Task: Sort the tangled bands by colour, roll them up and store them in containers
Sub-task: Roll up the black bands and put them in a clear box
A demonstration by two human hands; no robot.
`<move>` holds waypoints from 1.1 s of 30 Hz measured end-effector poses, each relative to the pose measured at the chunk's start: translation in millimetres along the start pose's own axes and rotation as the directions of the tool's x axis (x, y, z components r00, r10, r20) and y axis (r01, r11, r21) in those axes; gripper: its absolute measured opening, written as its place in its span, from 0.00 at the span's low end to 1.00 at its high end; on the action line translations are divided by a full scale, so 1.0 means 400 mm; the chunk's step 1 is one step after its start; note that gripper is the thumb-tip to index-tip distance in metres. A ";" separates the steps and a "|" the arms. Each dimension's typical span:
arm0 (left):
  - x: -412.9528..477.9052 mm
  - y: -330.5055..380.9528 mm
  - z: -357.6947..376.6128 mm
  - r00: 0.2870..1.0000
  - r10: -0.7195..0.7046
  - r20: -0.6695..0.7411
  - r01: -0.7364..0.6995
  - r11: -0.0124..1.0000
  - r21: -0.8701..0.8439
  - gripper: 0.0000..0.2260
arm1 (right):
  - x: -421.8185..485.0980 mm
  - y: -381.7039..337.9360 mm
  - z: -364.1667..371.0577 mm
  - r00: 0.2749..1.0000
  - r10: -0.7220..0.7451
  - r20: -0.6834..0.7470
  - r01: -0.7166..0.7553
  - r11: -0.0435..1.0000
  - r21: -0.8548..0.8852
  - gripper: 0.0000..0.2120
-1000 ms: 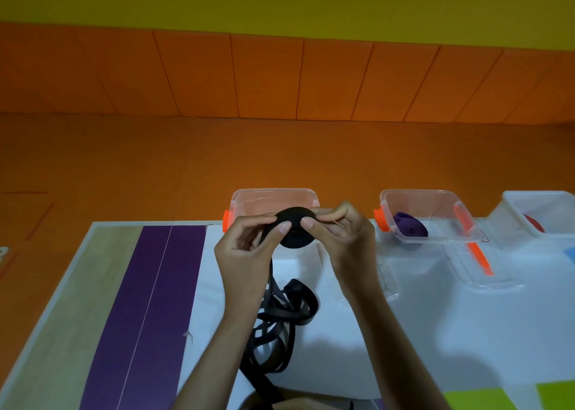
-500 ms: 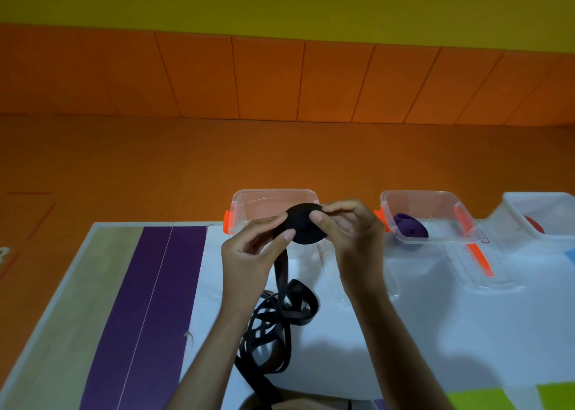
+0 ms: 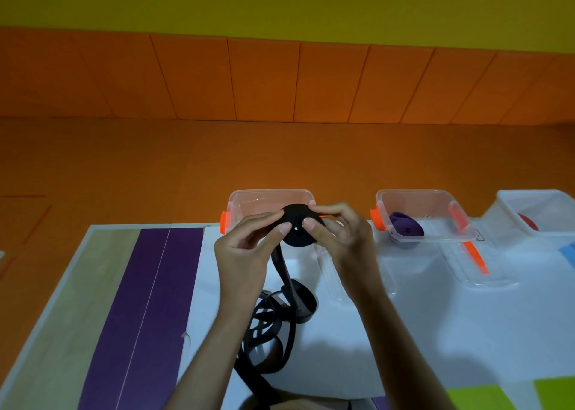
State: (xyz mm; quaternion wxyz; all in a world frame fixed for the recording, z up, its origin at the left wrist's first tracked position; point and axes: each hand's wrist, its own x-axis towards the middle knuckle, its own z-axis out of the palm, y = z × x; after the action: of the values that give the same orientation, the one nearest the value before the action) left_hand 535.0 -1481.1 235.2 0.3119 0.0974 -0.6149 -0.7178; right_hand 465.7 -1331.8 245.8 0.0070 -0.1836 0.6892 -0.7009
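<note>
I see the table (image 3: 435,332) under both hands, mostly white, with a broad purple stripe (image 3: 146,316) running down it to the left of the left hand and green patches (image 3: 479,397) at the near edge, right of the right forearm.

The loose black band (image 3: 270,325) lies in tangled loops on the white surface below the hands, between the two forearms. One strand rises from it to the left side of the roll.

Three clear boxes stand along the far edge. The nearest box (image 3: 270,198) sits just behind the hands and has an orange clip on its left end. A second box (image 3: 413,198) is well to the right of the right hand, and a third box (image 3: 529,204) is further right at the frame edge. A clear lid (image 3: 485,272) with an orange strip lies flat in front of the second box.

My left hand (image 3: 245,254) pinches the left edge of the black roll (image 3: 297,226) between thumb and forefinger. My right hand (image 3: 342,238) grips its right side, thumb on the near face and fingers curled over the top. The roll is held up in front of the nearest box, off the table.

A purple roll (image 3: 407,227) lies in the second box. Something red (image 3: 529,221) shows in the third.
</note>
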 end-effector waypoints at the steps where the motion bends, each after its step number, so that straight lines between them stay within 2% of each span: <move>1: -0.001 0.002 0.003 1.000 0.014 -0.013 -0.014 1.000 0.007 0.12 | 0.000 -0.003 -0.002 1.000 0.006 0.004 -0.006 1.000 -0.017 0.09; 4: -0.011 0.000 0.014 0.998 0.016 -0.056 -0.015 1.000 0.019 0.12 | 0.005 -0.010 -0.004 0.997 -0.055 -0.046 0.052 0.997 -0.060 0.09; 7: -0.024 -0.007 0.015 0.997 -0.077 -0.008 0.077 0.997 -0.028 0.14 | 0.008 -0.015 0.000 0.989 -0.105 -0.102 0.103 0.994 -0.033 0.09; 9: -0.026 -0.007 0.011 0.995 -0.104 0.008 0.104 0.994 -0.037 0.16 | 0.008 -0.016 0.002 0.994 -0.093 -0.065 0.091 0.996 -0.024 0.12; 11: -0.022 -0.004 0.008 0.997 -0.074 -0.012 0.073 0.997 -0.027 0.15 | 0.005 -0.011 0.001 0.998 -0.052 -0.020 0.052 0.999 -0.017 0.11; 15: -0.021 -0.001 0.014 0.996 -0.028 -0.085 0.028 1.000 -0.010 0.11 | 0.001 -0.006 0.000 0.995 -0.056 -0.083 0.056 0.998 -0.003 0.11; 19: -0.020 -0.003 0.017 0.996 -0.071 -0.046 0.068 0.996 -0.056 0.14 | 0.005 -0.019 0.007 0.993 -0.081 -0.088 0.085 0.995 0.051 0.09; 22: -0.011 -0.001 0.008 0.997 -0.049 -0.053 0.046 0.997 -0.055 0.14 | 0.007 -0.019 0.004 0.998 -0.065 -0.018 0.065 0.998 0.022 0.09; 26: -0.013 0.000 0.010 0.992 -0.044 -0.117 0.034 0.996 -0.084 0.11 | 0.008 -0.013 0.004 0.997 -0.073 -0.041 0.070 0.995 -0.070 0.10; 30: -0.020 -0.006 0.004 0.996 -0.077 -0.044 0.076 0.997 -0.028 0.13 | 0.009 -0.013 0.001 0.993 -0.082 -0.090 0.081 0.997 -0.013 0.08; 33: -0.012 -0.001 -0.001 0.997 -0.071 -0.031 0.070 0.997 -0.028 0.14 | 0.008 -0.020 -0.007 0.998 -0.051 -0.029 0.052 0.998 0.029 0.11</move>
State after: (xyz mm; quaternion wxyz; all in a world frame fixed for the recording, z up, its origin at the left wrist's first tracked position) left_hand 539.1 -1478.6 233.7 0.2974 0.1264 -0.5964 -0.7348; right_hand 464.1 -1329.6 254.4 -0.0180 -0.1911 0.6738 -0.7135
